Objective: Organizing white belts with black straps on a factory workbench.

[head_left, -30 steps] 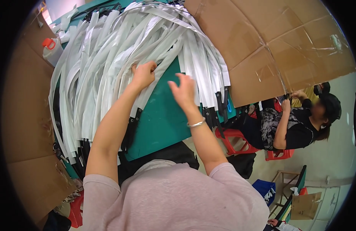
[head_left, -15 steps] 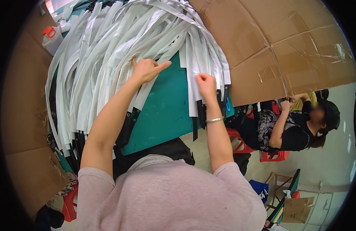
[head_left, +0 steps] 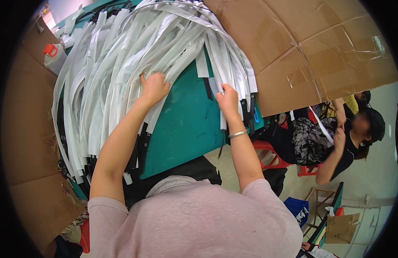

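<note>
Long flat white strips (head_left: pixel 121 64) with black ends, some of them eyeleted, lie in a thick overlapping heap across a green table (head_left: pixel 182 124). My left hand (head_left: pixel 155 89) rests on the heap's near side, its fingers curled down onto the strips; their tips are partly hidden. Farther right, my right hand (head_left: pixel 228 101) is closed in a pinch on a white strip, which hangs below the hand toward the table's front edge. A short strip end with a black tip (head_left: pixel 207 88) lies on the green surface between my hands.
A tall cardboard sheet (head_left: pixel 289 47) borders the table on the right, another cardboard wall (head_left: pixel 33 133) on the left. A white jug with a red cap (head_left: pixel 52 56) stands at the far left. At the right a co-worker (head_left: pixel 323 137) sits on a red stool, handling a white strip.
My left hand has drawn its spread thumb in and moved slightly nearer, curling onto the strips. The strip at my right hand has turned and narrowed. The co-worker's arms have shifted.
</note>
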`<control>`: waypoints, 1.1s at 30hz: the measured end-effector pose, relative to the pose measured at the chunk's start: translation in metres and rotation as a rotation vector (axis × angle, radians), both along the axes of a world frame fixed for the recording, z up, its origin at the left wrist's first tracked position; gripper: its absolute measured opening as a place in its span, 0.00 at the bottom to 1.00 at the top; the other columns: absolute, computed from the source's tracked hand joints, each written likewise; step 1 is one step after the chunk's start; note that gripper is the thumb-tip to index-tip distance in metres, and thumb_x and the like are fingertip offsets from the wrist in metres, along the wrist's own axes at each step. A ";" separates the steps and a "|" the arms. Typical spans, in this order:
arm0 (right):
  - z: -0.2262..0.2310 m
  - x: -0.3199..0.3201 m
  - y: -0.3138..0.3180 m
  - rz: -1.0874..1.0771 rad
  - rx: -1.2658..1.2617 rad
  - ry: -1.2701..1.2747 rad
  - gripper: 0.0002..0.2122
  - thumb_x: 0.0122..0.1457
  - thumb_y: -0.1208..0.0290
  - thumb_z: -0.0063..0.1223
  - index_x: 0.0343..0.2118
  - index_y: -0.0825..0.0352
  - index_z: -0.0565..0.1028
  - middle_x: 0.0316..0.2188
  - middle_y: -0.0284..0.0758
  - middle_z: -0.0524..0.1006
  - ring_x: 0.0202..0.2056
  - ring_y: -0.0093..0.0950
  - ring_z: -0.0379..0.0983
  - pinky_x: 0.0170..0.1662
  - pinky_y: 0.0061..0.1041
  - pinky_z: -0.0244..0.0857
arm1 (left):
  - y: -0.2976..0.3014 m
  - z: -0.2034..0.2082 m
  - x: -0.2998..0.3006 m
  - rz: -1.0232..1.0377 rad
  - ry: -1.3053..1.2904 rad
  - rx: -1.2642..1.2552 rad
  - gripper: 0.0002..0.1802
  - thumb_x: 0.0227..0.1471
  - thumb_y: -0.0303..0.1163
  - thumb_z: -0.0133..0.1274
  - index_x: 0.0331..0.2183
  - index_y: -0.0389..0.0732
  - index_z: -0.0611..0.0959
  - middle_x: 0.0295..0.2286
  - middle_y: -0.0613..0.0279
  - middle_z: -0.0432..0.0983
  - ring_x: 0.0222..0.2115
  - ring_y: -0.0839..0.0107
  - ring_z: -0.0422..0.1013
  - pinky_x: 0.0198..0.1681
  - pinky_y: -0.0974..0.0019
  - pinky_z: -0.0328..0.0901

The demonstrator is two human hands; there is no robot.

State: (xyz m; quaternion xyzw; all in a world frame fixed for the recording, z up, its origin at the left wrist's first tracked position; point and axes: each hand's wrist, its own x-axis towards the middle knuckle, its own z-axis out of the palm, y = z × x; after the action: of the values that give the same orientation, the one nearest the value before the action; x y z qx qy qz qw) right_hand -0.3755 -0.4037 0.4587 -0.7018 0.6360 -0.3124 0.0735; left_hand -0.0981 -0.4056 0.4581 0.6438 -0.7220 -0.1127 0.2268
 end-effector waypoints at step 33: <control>-0.005 0.116 0.093 0.265 0.672 -0.828 0.11 0.45 0.69 0.64 0.19 0.72 0.75 0.17 0.32 0.74 0.19 0.19 0.66 0.23 0.24 0.62 | -0.025 0.031 -0.014 0.193 0.213 0.302 0.23 0.42 0.49 0.54 0.30 0.38 0.84 0.26 0.52 0.78 0.36 0.55 0.73 0.55 0.39 0.41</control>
State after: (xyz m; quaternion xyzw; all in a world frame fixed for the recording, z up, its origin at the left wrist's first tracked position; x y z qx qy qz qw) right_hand -0.2593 -0.3111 0.4540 -0.5324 0.5248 -0.3302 0.5763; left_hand -0.1119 -0.4309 0.4887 0.7211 -0.6038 -0.2651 0.2124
